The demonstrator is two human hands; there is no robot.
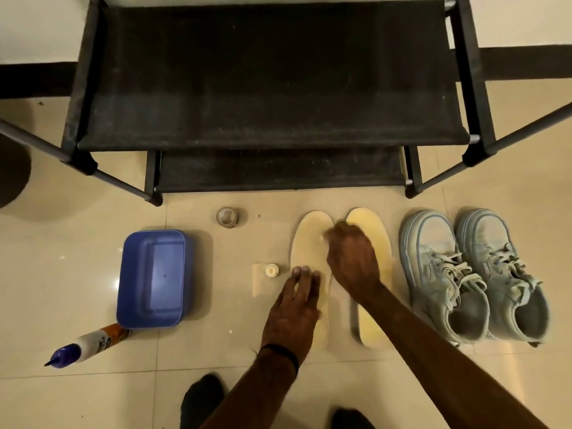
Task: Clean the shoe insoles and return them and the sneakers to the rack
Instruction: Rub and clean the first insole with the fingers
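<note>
Two pale yellow insoles lie side by side on the tiled floor: the left insole (pixel 308 243) and the right insole (pixel 373 320). My left hand (pixel 294 308) presses flat with straight fingers on the left insole's lower half. My right hand (pixel 351 255), fingers curled and blurred, sits on the left insole's upper part; a small pale thing shows at its fingertips, too blurred to name. A pair of light blue sneakers (pixel 473 274) stands to the right of the insoles. The black shoe rack (pixel 272 88) stands behind, its shelves bare.
A blue plastic tub (pixel 153 277) sits on the floor at the left. A bottle with a blue nozzle (pixel 89 345) lies beside it. A small glass jar (pixel 227 216) and a small white cap (pixel 271 270) on a pale card lie near the insoles.
</note>
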